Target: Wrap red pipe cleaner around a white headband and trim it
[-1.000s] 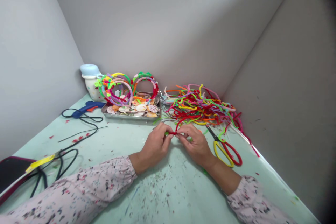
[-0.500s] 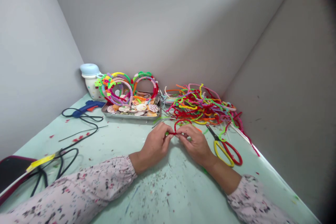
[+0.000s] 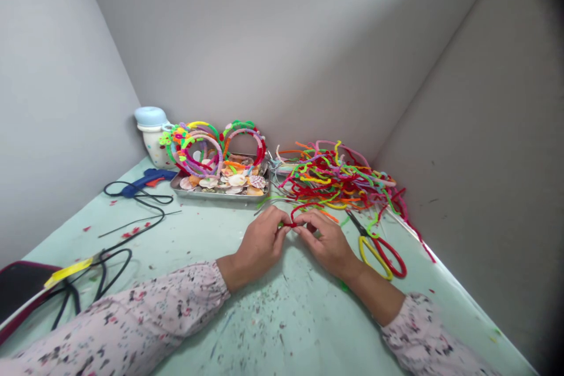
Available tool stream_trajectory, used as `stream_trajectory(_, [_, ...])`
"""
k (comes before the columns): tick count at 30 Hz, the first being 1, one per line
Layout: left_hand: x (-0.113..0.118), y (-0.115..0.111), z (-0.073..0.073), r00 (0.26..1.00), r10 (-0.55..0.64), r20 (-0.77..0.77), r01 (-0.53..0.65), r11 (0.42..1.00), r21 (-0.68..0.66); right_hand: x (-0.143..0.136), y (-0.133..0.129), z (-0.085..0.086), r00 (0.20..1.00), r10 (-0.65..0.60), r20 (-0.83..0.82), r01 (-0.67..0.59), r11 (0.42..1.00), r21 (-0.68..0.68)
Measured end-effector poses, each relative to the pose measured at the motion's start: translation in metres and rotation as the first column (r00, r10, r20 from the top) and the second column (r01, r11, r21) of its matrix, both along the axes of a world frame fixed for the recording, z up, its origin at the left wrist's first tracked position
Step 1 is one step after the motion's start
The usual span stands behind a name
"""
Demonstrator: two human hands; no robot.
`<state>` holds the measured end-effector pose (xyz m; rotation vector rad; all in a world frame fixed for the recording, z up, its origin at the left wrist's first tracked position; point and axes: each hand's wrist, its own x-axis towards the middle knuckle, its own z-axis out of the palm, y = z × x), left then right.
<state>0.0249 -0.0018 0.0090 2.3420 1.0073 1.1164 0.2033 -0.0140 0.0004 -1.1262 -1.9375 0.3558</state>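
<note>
The table [image 3: 273,329] is pale green, flecked with scraps, and cut off at the bottom edge; grey walls box it in on three sides. No writing or brand can be read on anything.

The landmark is the metal tray [image 3: 194,192] at the back of the table. Right of the tray sprawls a heap of pipe cleaners [image 3: 339,179], red, yellow, green, pink and orange, too tangled to count. In the tray stand wrapped hoops [image 3: 207,147] over a layer of shells [image 3: 233,181]; the hoops hide much of the tray's far side. Left of the tray sits a white jar [image 3: 152,135] with a blue lid, partly behind the hoops. In front of the tray and to its left lies a blue glue gun [image 3: 145,179], its black cord [image 3: 132,229] trailing off toward a dark case [image 3: 17,288] cut by the left edge. Well right of the tray, beside the heap, lie scissors [image 3: 379,249] with one yellow and one red handle.

In front of the tray the left hand [image 3: 259,244] and right hand [image 3: 328,241] meet, fingertips together, each pinched on a red pipe cleaner [image 3: 291,224] held just above the table. A green bit shows at the left fingertips; what it is cannot be made out. The fingers hide most of the red piece.
</note>
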Motion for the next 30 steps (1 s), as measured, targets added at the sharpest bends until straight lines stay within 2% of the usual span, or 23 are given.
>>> stream_trajectory(10, [0.0005,0.0016,-0.0002,1.000,-0.003,-0.030,0.004,1.000,0.028,-0.0001,-0.0012,0.0050,0.998,0.018,0.068,-0.016,0.999,-0.032])
stream_trajectory(19, [0.0003,0.0009,0.0005,1.000,0.002,-0.013,-0.001,0.999,0.032,-0.0011,-0.0004,0.0040,0.998,0.016,-0.053,-0.018,1.000,-0.025])
stream_trajectory(30, [0.0006,-0.0001,0.0002,0.999,-0.020,-0.048,0.021,0.999,0.027,-0.0019,-0.0005,0.0059,0.994,0.070,-0.078,-0.077,0.993,-0.090])
